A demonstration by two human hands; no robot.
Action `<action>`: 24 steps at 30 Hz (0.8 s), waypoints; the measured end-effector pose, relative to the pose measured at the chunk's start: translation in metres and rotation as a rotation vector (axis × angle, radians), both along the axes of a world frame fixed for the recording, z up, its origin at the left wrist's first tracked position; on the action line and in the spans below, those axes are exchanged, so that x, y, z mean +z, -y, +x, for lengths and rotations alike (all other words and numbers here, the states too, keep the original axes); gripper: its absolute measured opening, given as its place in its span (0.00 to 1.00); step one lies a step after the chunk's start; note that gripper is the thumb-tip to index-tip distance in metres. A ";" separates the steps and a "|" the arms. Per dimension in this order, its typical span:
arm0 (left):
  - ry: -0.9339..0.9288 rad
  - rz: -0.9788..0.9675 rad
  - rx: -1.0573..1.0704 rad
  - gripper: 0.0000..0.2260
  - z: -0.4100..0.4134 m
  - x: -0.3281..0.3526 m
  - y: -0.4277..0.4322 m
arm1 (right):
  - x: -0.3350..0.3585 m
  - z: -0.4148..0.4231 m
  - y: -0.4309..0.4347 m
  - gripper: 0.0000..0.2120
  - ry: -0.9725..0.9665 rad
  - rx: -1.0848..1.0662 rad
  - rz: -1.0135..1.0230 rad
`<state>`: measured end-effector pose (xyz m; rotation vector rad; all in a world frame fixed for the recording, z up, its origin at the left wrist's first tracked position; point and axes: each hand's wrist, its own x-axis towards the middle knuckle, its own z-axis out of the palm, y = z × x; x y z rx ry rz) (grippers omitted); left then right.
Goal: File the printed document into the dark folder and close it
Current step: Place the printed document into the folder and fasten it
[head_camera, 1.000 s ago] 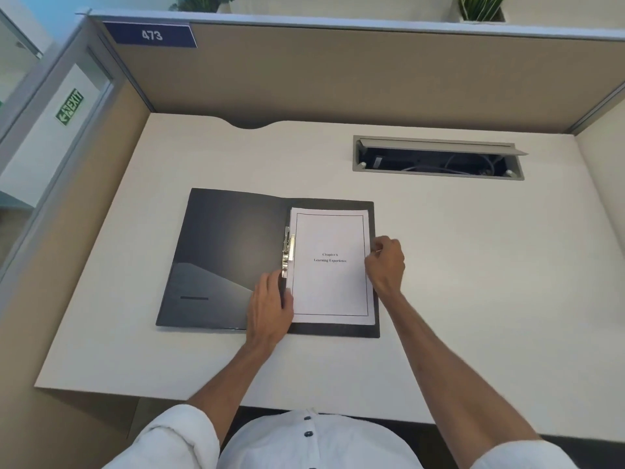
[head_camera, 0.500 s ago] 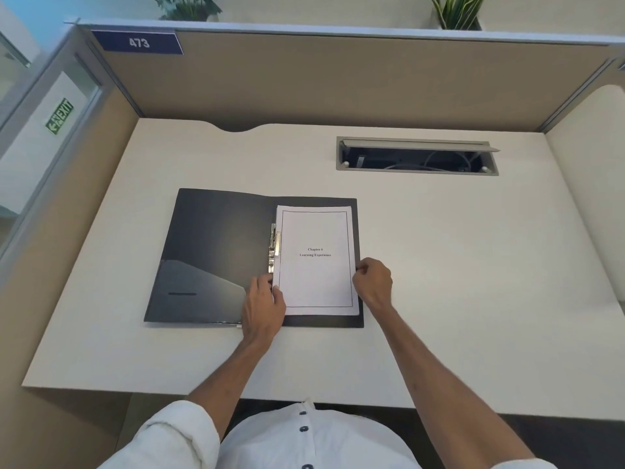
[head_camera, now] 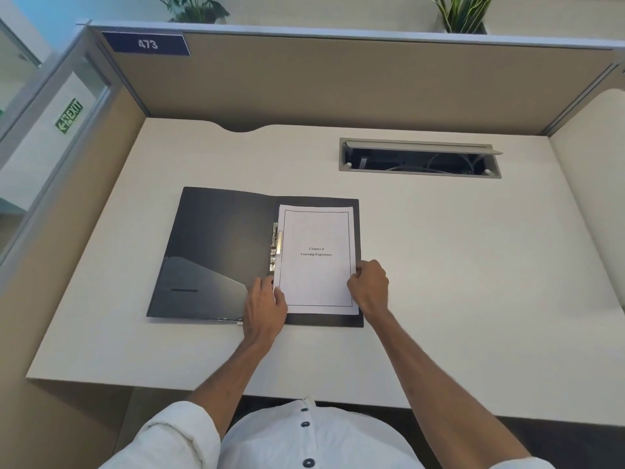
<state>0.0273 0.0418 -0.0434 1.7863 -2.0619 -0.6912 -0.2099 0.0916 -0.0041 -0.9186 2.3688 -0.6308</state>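
Both hands rest at the lower edges of a printed document (head_camera: 316, 258). Left hand (head_camera: 265, 308) lies palm down, relaxed, w/ fingertips on the sheet's lower-left corner, just below a metal clip (head_camera: 275, 247) at the spine. Right hand (head_camera: 368, 287) is loosely curled against the sheet's right edge near the bottom; cannot tell if it pinches the paper or only touches it.

Document lies flat on the right half of an open dark folder (head_camera: 216, 252), title page up, reading "Chapter 6, Learning Experience" inside a thin border. Folder's left flap is spread flat, w/ a slanted inner pocket at its lower part. Folder sits near the middle of a pale counter (head_camera: 473, 265), toward the left.

Behind & to the right, well apart from the folder, an open cable hatch (head_camera: 419, 159) is cut into the counter, wires visible inside. Beige partition walls (head_camera: 338, 82) enclose the counter on 3 sides. A blue plate reading 473 (head_camera: 147, 44) is at top left; a green exit sign (head_camera: 69, 116) shows on the left. Plants (head_camera: 461, 11) stand beyond the back wall.
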 end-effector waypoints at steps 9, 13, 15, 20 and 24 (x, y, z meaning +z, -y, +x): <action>0.021 0.008 -0.044 0.08 0.002 0.001 0.000 | 0.000 0.002 0.002 0.14 0.000 -0.011 0.003; 0.027 0.002 -0.082 0.07 0.005 0.001 0.001 | 0.000 0.003 0.002 0.14 -0.002 -0.008 0.006; 0.036 -0.009 -0.080 0.08 0.007 0.002 0.003 | -0.001 0.001 0.002 0.11 -0.002 -0.016 0.024; 0.032 -0.076 -0.028 0.14 0.015 0.012 0.019 | 0.001 0.001 0.007 0.08 -0.083 -0.057 -0.017; 0.134 -0.185 -0.084 0.12 0.018 0.023 0.039 | 0.003 0.010 0.018 0.25 -0.166 0.243 -0.052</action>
